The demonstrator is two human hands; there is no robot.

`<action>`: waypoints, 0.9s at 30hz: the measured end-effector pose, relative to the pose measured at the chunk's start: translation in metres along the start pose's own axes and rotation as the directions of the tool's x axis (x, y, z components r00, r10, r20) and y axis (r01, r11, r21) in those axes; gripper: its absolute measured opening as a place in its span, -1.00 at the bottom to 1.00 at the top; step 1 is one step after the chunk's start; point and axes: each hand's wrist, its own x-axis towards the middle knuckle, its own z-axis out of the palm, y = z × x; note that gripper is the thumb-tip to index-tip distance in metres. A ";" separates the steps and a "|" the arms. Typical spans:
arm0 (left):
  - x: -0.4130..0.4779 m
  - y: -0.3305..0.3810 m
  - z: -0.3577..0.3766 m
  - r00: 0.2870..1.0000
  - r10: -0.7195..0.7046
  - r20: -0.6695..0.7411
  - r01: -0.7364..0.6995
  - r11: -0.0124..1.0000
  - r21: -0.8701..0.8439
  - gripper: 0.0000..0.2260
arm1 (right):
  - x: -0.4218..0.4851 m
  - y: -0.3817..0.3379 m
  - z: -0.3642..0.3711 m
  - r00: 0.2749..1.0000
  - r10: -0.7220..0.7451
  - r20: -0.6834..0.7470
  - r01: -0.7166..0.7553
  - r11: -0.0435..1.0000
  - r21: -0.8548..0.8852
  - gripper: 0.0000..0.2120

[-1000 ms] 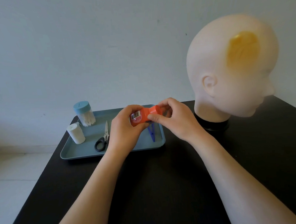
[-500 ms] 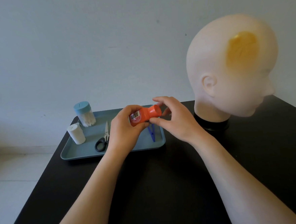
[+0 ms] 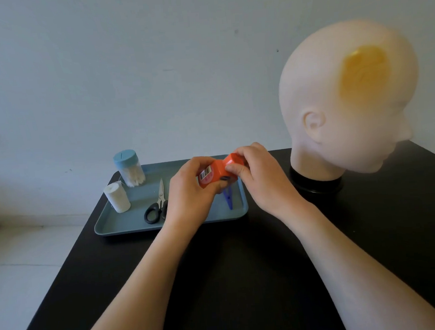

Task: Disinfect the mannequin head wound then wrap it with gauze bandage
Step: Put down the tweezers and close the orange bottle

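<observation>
My left hand [image 3: 187,190] wraps the orange bottle [image 3: 210,175] by its body, over the right end of the tray [image 3: 128,225]; my right hand [image 3: 261,179] pinches the cap [image 3: 233,161]. I judge it light, stiff, smooth plastic: grip the body firmly, twist only the cap.

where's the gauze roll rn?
Head view: the gauze roll stands on end at the left end of the tray, just in front of the cotton swab jar and left of the scissors.

Both forearms reach forward; left hand [image 3: 187,192] and right hand [image 3: 262,179] meet, fingers [image 3: 251,152] curled.
</observation>
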 end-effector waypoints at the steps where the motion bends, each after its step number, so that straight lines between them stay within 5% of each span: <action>1: 0.000 0.000 0.001 1.000 0.000 -0.008 0.000 1.000 -0.009 -0.63 | 0.000 -0.001 0.001 1.000 -0.001 -0.011 0.001 1.000 0.007 -0.80; 9: 0.004 0.004 0.000 0.994 -0.088 -0.060 0.076 0.982 -0.174 -0.65 | -0.002 -0.006 0.006 0.994 0.093 -0.062 -0.068 0.941 0.331 -0.56; 15: 0.016 0.005 -0.015 0.977 -0.195 -0.084 0.167 0.949 -0.266 -0.66 | 0.004 -0.014 0.020 0.990 0.138 0.043 -0.144 0.933 0.330 -0.76; 22: 0.048 -0.003 -0.044 0.981 -0.173 -0.090 0.169 0.984 -0.053 -0.71 | 0.042 -0.041 0.035 0.958 0.188 0.217 -0.254 0.907 0.336 -0.56; 27: 0.062 -0.019 -0.047 0.939 -0.326 -0.110 0.320 0.945 -0.072 -0.62 | 0.061 -0.051 0.048 0.929 0.249 0.274 -0.313 0.923 0.224 -0.51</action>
